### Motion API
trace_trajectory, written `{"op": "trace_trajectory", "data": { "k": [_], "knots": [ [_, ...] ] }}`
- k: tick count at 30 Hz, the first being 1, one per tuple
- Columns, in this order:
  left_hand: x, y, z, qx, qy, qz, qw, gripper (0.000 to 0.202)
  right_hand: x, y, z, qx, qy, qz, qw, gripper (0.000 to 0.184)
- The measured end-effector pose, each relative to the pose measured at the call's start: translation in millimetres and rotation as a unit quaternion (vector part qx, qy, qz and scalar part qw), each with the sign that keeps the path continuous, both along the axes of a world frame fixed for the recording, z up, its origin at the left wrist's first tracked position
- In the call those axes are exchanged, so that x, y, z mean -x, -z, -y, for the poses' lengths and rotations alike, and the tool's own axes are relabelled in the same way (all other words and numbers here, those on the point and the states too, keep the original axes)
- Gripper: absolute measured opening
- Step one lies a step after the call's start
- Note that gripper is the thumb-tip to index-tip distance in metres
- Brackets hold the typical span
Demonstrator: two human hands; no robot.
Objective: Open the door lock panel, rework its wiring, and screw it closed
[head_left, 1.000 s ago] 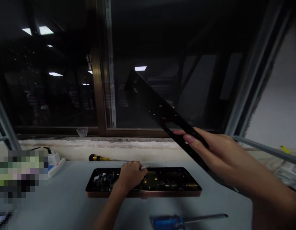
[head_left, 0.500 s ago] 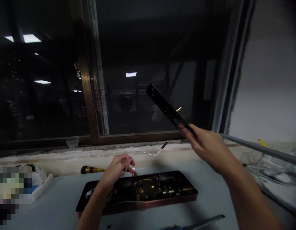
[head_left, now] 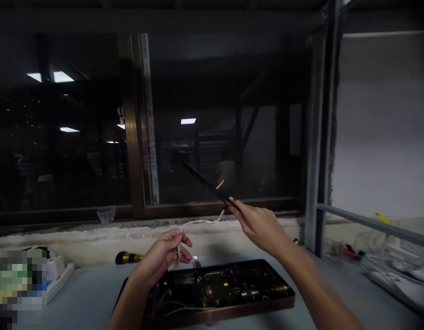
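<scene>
Left hand point(head_left: 165, 254) pinches white cable point(head_left: 194, 223) above left end of open lock case point(head_left: 212, 293) on table point(head_left: 84, 298). Right hand point(head_left: 260, 224) holds black panel point(head_left: 207, 183) edge-on, raised above case, cable running up to it. Gold-handled screwdriver point(head_left: 127, 258) behind case, left. Plastic cup point(head_left: 106, 214) on window sill further back. Power strip point(head_left: 57, 270) far left of case.

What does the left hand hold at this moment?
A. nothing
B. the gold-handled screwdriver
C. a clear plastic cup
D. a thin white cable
D: the left hand pinches the thin white cable, which runs up toward the black panel in the right hand.
</scene>
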State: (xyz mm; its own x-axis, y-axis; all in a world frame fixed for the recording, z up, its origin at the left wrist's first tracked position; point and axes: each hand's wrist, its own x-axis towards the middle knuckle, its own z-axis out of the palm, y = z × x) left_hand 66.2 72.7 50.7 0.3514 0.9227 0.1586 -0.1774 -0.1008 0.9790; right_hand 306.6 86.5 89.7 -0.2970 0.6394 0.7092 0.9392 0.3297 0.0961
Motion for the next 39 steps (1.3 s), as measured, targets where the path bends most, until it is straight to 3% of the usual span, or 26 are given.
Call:
{"op": "trace_trajectory", "data": {
  "k": [9,15,25,30,35,39],
  "knots": [
    [2,4.1,-2,0.004,0.03,0.024,0.999,0.023,-12,-0.5,-10,-0.061,0.096,-0.061,0.992,0.025],
    [-1,7.9,-3,0.02,0.033,0.055,0.998,0.02,-7,3.1,-12,-0.008,0.055,-0.011,0.998,0.024],
    [1,11.4,-5,0.022,0.044,0.174,0.984,0.012,0,11.8,-17,0.015,0.063,-0.026,0.998,0.028],
    [-1,10.1,-4,0.017,0.047,0.162,0.986,0.012,17,13.3,-11,0.022,0.004,-0.003,1.0,0.028],
    [-5,10.6,-2,-0.023,0.06,0.13,0.989,0.016,50,19.0,3,0.044,-0.111,0.048,0.992,0.026],
    [-7,6.3,1,-0.074,0.045,-0.022,0.996,0.025,68,21.6,19,0.088,-0.176,0.102,0.975,0.022]
  ]
}}
